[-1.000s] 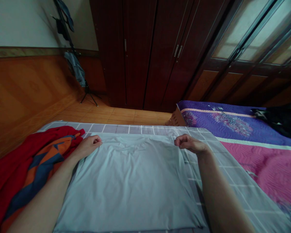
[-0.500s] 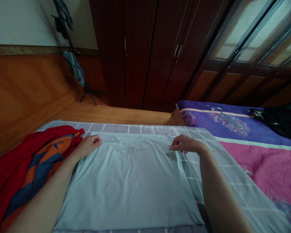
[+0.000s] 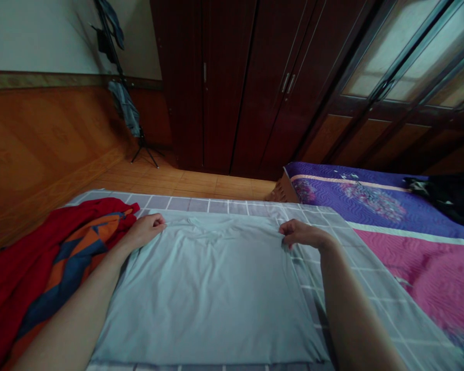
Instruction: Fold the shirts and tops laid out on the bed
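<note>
A pale T-shirt (image 3: 216, 293) lies spread flat on a grey checked sheet (image 3: 355, 273), its neckline at the far side and soft creases running down its front. At the far left corner, my left hand (image 3: 149, 229) is closed with the cloth pinched in its fingers. My right hand (image 3: 303, 234) grips the far right corner between thumb and fingers. Both forearms reach along the sides of the shirt.
A red garment (image 3: 27, 257) and an orange and blue cloth (image 3: 73, 263) lie on the left. Beyond stand a dark wardrobe (image 3: 224, 87) and a coat stand (image 3: 116, 62). At right are a purple and pink quilt (image 3: 371, 198) and a black garment (image 3: 452, 196).
My right hand has shifted slightly right, and the shirt's right edge now lies straighter. My left hand keeps its hold at the left corner. The whole view has moved a little.
</note>
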Demonstrator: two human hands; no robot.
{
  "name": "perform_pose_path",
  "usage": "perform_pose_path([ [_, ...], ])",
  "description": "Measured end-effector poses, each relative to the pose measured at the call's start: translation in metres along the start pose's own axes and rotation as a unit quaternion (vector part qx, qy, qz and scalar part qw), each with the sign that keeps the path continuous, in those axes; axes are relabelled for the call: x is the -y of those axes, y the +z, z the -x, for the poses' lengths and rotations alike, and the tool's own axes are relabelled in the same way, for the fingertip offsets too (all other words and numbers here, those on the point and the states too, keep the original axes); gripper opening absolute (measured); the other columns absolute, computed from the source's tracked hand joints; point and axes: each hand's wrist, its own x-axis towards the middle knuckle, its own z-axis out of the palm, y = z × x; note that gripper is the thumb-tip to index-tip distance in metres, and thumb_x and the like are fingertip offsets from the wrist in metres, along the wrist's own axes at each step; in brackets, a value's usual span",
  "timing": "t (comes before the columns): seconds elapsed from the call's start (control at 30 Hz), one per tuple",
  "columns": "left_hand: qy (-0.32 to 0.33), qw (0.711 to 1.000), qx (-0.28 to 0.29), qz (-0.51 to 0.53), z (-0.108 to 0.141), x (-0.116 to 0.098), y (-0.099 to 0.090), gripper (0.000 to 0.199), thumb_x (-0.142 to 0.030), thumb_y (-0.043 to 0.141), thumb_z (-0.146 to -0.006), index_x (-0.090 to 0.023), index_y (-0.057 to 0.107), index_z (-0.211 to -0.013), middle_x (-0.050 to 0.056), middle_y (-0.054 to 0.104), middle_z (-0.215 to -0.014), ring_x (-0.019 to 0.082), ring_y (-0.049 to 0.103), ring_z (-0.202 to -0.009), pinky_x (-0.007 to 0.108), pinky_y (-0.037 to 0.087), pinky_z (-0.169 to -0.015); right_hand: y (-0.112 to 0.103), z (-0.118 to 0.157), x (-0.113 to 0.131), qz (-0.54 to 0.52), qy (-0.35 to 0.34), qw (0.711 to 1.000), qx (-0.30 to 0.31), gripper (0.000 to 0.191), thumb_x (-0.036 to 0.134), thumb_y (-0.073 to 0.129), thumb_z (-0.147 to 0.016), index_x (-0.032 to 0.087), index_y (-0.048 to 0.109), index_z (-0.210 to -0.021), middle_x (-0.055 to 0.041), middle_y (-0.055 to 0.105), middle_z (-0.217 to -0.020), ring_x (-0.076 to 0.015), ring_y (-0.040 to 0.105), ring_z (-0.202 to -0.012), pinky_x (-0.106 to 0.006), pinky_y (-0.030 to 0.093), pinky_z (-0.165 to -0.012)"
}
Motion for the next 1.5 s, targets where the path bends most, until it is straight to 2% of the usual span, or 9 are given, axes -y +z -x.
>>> perform_pose_path([
  [0.1,0.0,1.0,-0.004,-0.007,0.001,-0.004,-0.001,0.023,-0.04,0.048,-0.073,-0.019,0.058,-0.075,0.003,0.065,-0.071,0.02,0.061,-0.07,0.027,0.042,-0.062,-0.002,-0.008,-0.008,0.04,0.019,0.998,-0.053,0.027,0.012,0.049,-0.063,0.013,0.065,-0.084,-0.0018,0.066,-0.065,-0.0162,0.063,-0.06,-0.025,0.048,-0.057],
  [0.23,0.003,1.0,-0.007,-0.023,0.004,-0.01,-0.002,0.027,-0.044,0.05,-0.075,-0.019,0.06,-0.076,0.002,0.065,-0.07,0.019,0.06,-0.068,0.026,0.04,-0.061,0.001,-0.019,0.003,0.115,0.015,0.977,-0.18,0.025,0.012,0.049,-0.071,0.013,0.068,-0.088,-0.0064,0.068,-0.076,-0.0179,0.062,-0.071,-0.026,0.045,-0.064],
  [0.4,0.01,0.999,-0.021,-0.042,0.005,-0.016,0.0,0.028,-0.046,0.051,-0.076,-0.019,0.06,-0.075,0.001,0.063,-0.067,0.019,0.058,-0.065,0.026,0.039,-0.058,0.039,-0.045,0.037,0.17,-0.039,0.951,-0.257,0.029,0.033,0.052,-0.084,0.018,0.067,-0.104,-0.0067,0.068,-0.098,-0.0174,0.062,-0.08,-0.025,0.043,-0.068],
  [0.53,0.01,0.997,-0.05,-0.054,0.005,-0.021,-0.001,0.02,-0.036,0.048,-0.078,-0.019,0.058,-0.074,0.001,0.063,-0.068,0.018,0.059,-0.067,0.025,0.039,-0.06,0.066,-0.058,0.048,0.218,-0.057,0.93,-0.292,0.019,0.031,0.056,-0.083,0.02,0.07,-0.088,-0.0056,0.068,-0.091,-0.0191,0.062,-0.084,-0.025,0.04,-0.068],
  [0.7,0.01,0.991,-0.104,-0.083,0.003,-0.023,0.001,0.02,-0.032,0.042,-0.085,-0.019,0.057,-0.081,0.003,0.064,-0.079,0.018,0.061,-0.077,0.026,0.042,-0.067,0.069,-0.061,0.043,0.253,-0.034,0.9,-0.352,0.028,0.034,0.043,-0.092,0.02,0.067,-0.089,-0.0043,0.067,-0.088,-0.0185,0.062,-0.078,-0.026,0.036,-0.061],
  [0.83,0.013,0.984,-0.121,-0.131,0.006,-0.03,0.008,0.017,-0.027,0.045,-0.085,-0.019,0.059,-0.084,0.005,0.064,-0.089,0.021,0.061,-0.084,0.028,0.042,-0.071,0.073,-0.06,0.042,0.298,-0.044,0.886,-0.352,0.023,0.03,0.048,-0.09,0.019,0.067,-0.083,-0.0055,0.064,-0.086,-0.0194,0.06,-0.082,-0.027,0.035,-0.063],
  [1.0,0.021,0.977,-0.127,-0.169,0.015,-0.043,0.003,0.024,-0.03,0.042,-0.09,-0.021,0.057,-0.107,0.007,0.058,-0.113,0.022,0.056,-0.103,0.029,0.042,-0.082,0.076,-0.055,0.046,0.339,-0.055,0.875,-0.342,0.021,0.03,0.048,-0.091,0.02,0.066,-0.095,-0.0059,0.062,-0.092,-0.0203,0.058,-0.088,-0.027,0.035,-0.064],
  [1.27,-0.024,0.984,0.001,-0.177,0.023,-0.017,-0.04,0.018,-0.035,0.056,-0.079,-0.019,0.064,-0.083,0.004,0.066,-0.087,0.02,0.061,-0.081,0.026,0.042,-0.067,0.068,-0.055,0.04,0.363,-0.033,0.876,-0.317,0.016,0.025,0.052,-0.088,0.018,0.066,-0.081,-0.0049,0.062,-0.082,-0.0188,0.061,-0.078,-0.027,0.031,-0.058],
  [1.5,-0.042,0.983,0.023,-0.175,0.026,-0.017,-0.048,0.016,-0.035,0.06,-0.073,-0.02,0.064,-0.077,0.004,0.066,-0.083,0.021,0.059,-0.079,0.026,0.038,-0.061,0.068,-0.056,0.04,0.37,-0.036,0.872,-0.318,0.018,0.025,0.051,-0.089,0.017,0.064,-0.079,-0.005,0.061,-0.083,-0.0183,0.06,-0.079,-0.027,0.032,-0.059],
])
